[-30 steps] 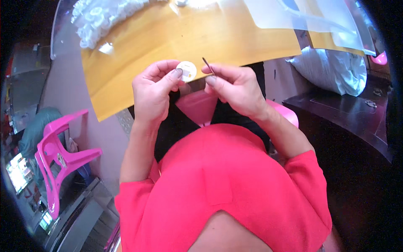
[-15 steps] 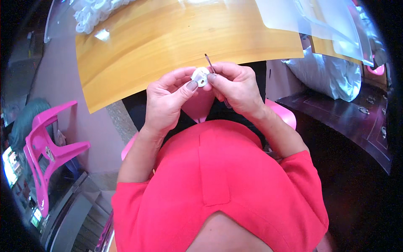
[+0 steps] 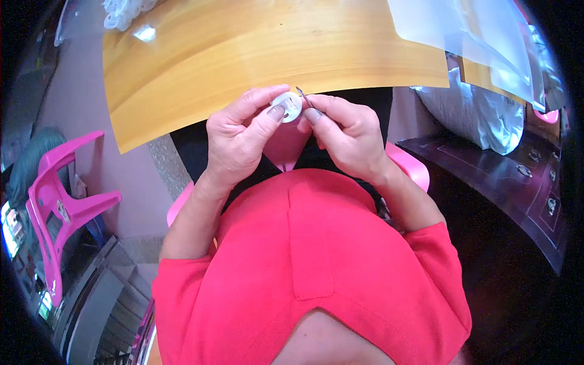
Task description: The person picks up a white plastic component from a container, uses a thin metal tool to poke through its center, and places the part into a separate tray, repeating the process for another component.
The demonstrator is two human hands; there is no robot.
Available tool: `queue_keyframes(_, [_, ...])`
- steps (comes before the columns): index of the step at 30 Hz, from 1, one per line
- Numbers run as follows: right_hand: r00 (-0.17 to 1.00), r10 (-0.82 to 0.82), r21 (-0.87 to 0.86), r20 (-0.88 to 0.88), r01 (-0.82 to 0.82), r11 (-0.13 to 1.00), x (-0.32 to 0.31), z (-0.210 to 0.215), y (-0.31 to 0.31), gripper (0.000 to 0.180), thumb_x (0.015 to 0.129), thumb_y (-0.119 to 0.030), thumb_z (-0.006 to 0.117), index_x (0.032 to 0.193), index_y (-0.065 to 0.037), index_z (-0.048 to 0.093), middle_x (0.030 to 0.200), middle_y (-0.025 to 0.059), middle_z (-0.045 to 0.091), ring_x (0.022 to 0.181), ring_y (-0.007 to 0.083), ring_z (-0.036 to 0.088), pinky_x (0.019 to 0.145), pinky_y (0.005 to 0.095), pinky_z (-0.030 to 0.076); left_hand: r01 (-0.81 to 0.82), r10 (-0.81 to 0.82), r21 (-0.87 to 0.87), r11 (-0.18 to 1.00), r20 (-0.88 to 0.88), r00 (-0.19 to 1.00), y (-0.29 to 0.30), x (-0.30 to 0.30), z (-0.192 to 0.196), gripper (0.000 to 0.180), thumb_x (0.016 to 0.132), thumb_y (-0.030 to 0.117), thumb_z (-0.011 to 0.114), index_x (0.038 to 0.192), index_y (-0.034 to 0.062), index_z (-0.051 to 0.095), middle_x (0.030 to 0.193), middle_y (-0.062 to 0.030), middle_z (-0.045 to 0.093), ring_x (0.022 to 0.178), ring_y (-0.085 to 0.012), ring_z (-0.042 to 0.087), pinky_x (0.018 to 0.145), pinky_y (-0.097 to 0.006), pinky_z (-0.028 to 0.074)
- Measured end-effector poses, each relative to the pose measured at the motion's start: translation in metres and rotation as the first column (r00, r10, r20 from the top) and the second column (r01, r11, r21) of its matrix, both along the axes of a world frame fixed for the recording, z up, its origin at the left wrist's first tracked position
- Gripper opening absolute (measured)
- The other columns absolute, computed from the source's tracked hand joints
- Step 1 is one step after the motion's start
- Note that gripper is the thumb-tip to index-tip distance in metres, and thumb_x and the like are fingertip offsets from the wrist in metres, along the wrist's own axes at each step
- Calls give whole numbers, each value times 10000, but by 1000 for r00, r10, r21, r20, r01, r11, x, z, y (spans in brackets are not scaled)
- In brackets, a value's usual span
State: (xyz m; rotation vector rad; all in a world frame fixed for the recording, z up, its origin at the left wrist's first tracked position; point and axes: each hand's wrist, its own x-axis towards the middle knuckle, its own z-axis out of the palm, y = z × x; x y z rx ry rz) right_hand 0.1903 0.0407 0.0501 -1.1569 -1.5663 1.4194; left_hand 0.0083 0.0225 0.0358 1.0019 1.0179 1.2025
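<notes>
Between thumb and fingers, my left hand (image 3: pixel 240 131) pinches a small round white plastic piece (image 3: pixel 291 107) with a cut-out in its face, just past the near edge of the table. My right hand (image 3: pixel 347 129) is closed on a thin dark tool (image 3: pixel 303 96) with a narrow pointed blade, like a small knife; most of its handle is hidden by the fingers. The blade stands up beside the right rim of the white piece. Whether the two touch I cannot tell.
The wooden table (image 3: pixel 243 55) lies ahead. A heap of white plastic pieces (image 3: pixel 125 12) sits at its far left, and a translucent bin (image 3: pixel 462 36) at the far right. A pink plastic chair (image 3: pixel 64 207) is on the left, a white sack (image 3: pixel 477 112) on the right.
The white piece has turned to face me more fully and come away from my right thumb. The tool is drawn lower in my right hand, its tip now nearer the piece.
</notes>
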Motion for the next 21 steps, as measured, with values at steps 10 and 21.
queue_keyframes(10, [933,52,510,355,-240,826,4,-7,1,505,728,104,561,1230,63,522,776,159,613,627,254,625,566,336,509,-63,66,49,997,-56,996,2,-5,-5,235,884,18,609,1110,-40,635,1032,-97,652,931,-121,611,813,-232,486])
queue_keyframes(21, [909,95,470,407,-297,831,5,-3,4,575,690,157,541,1253,39,525,759,133,621,631,218,629,577,299,512,-75,79,74,994,-55,995,2,-8,-5,230,881,-1,604,1106,-33,638,1048,-92,637,931,-112,601,810,-225,482])
